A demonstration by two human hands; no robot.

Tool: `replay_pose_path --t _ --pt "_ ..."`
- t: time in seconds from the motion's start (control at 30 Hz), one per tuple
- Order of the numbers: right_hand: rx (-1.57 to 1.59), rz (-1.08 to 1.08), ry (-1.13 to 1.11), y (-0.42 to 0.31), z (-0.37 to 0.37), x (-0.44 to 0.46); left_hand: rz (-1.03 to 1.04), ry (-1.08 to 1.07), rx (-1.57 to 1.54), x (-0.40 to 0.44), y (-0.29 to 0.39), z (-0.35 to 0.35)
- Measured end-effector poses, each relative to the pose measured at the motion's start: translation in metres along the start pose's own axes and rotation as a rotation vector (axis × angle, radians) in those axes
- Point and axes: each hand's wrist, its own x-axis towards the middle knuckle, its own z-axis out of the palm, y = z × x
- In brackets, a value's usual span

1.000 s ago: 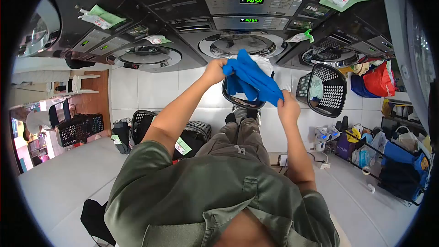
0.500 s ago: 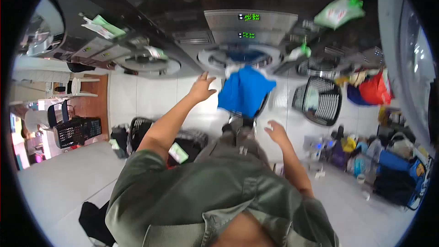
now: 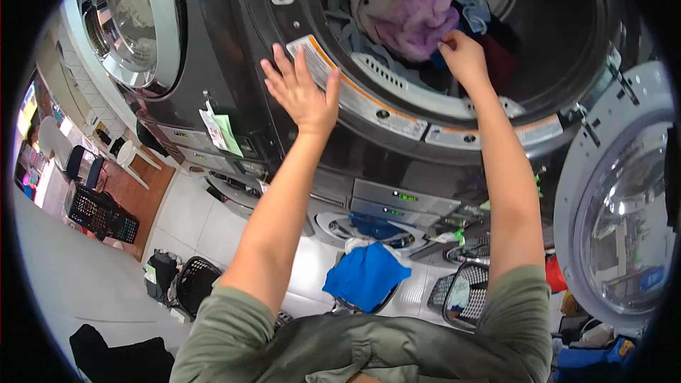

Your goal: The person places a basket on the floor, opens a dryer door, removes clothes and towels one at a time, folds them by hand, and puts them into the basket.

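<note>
My right hand [image 3: 464, 60] reaches inside the open drum of the upper machine, its fingers pinched at the edge of a fluffy white-and-purple cloth [image 3: 404, 7]. This cloth lies bunched on other laundry, beside a light-blue piece [image 3: 472, 8]. With fingers spread, my left hand [image 3: 305, 96] is at the machine's front, near the label strip [image 3: 362, 99] along the door opening. It holds nothing; whether the palm touches the machine I cannot tell. The round glass door [image 3: 624, 198] hangs open at the right.
Below, a bright blue cloth [image 3: 365, 276] tops a loaded basket before a lower machine [image 3: 369, 230]. A basket [image 3: 467, 298] stands to its right and a black basket [image 3: 197, 285] to its left. Another round door [image 3: 135, 21] is at upper left. Black clothing [image 3: 120, 358] lies lower left.
The view has tilted up to the upper machine's drum. Both hands have risen from beside the blue cloth; the right now pinches the white-and-purple cloth, the left is spread at the machine front.
</note>
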Motion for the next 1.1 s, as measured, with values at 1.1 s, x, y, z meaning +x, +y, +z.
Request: replay_pose_path --t 1.1 --pt "0.96 0.249 0.889 -0.052 -0.434 -0.325 -0.073 -0.311 -0.82 -0.095 0.167 -0.072"
